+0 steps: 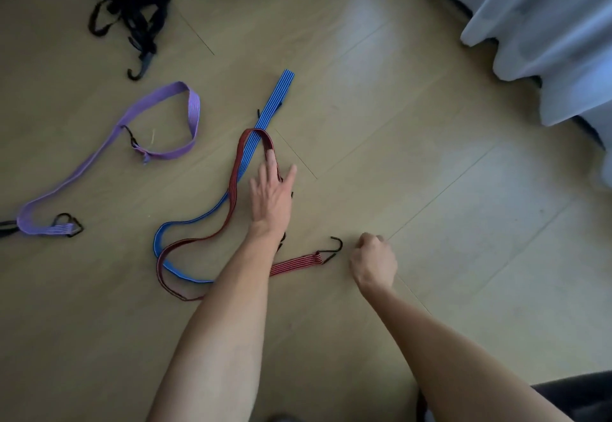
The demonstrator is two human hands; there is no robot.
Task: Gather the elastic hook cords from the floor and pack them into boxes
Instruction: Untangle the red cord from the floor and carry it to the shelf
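Observation:
A red elastic cord [235, 170] loops across the wooden floor over a blue cord [276, 98]. One end of the red cord carries a black hook [336, 246]. My left hand [271, 193] reaches forward with straight fingers, fingertips on the red cord's far loop. My right hand [374, 261] hovers just right of the hook with fingers curled and nothing visible in it. A purple cord [109, 138] lies to the left, with a hook at its near end. A tangle of black cords [132, 17] lies at the far left.
Pale curtains [546, 24] hang down to the floor at the upper right. A dark object [576, 395] sits at the bottom right corner. Another dark strap end [6, 228] shows at the left edge. No box is in view.

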